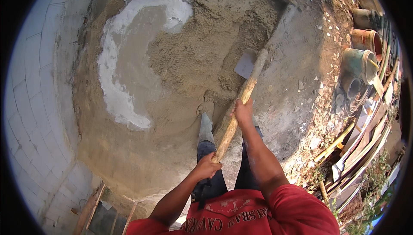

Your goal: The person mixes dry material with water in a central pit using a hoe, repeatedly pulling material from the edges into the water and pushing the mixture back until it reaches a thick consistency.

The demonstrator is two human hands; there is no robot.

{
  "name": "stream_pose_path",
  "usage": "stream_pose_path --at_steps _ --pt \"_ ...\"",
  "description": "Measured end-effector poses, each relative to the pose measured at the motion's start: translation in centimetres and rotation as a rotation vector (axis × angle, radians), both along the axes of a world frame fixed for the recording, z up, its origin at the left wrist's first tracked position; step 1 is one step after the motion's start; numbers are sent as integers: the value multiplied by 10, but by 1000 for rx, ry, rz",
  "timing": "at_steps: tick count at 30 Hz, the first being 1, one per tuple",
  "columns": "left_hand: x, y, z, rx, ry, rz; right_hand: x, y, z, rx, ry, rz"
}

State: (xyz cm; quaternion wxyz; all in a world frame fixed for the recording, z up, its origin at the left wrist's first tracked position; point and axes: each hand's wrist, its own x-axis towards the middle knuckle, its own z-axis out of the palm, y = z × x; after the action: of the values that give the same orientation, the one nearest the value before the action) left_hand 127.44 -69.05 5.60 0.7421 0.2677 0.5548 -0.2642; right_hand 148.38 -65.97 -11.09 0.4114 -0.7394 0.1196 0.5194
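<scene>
A hoe with a thick wooden handle point(229, 135) slants across the middle, held in both my hands. My left hand point(208, 167) is wrapped round the handle's near end, close to my body. Farther up, my right hand point(244, 112) grips the same handle. At the far end the hoe's flat grey metal blade point(245, 65) rests against damp, sandy mortar mix point(189, 54). Left of the mix, a pale band of cement powder point(112, 80) curves round a wet grey patch point(137, 41). My feet stand at the near edge of the mix.
A grey block wall point(32, 93) runs along the left. Several buckets point(365, 41) line the far right. Nearer, stacked boards and poles point(361, 136) lie beside scattered rubble point(309, 144). A low ledge point(279, 20) borders the mix at the upper right.
</scene>
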Motion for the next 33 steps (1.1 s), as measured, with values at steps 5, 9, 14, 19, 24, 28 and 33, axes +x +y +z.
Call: stream_pose_path --at_steps 5,9,14,19,24,28,33 --pt "25 28 -92 4 -126 142 48 58 -55 25 -142 179" --pt "-25 22 -122 -93 -133 323 -19 73 -104 -167 -480 489" --pt "-63 5 -140 67 -77 176 -57 61 -107 -157 -296 326" --pt "-16 -10 -195 370 -128 -26 17 42 -169 -66 -206 173" --pt "-87 -39 -144 188 42 44 -88 9 -130 -269 -105 284" --pt "-116 -38 -98 153 92 -34 -126 -15 -114 -271 30 217" --pt "-107 -52 -66 98 208 -34 -160 -69 -138 -347 294 222"
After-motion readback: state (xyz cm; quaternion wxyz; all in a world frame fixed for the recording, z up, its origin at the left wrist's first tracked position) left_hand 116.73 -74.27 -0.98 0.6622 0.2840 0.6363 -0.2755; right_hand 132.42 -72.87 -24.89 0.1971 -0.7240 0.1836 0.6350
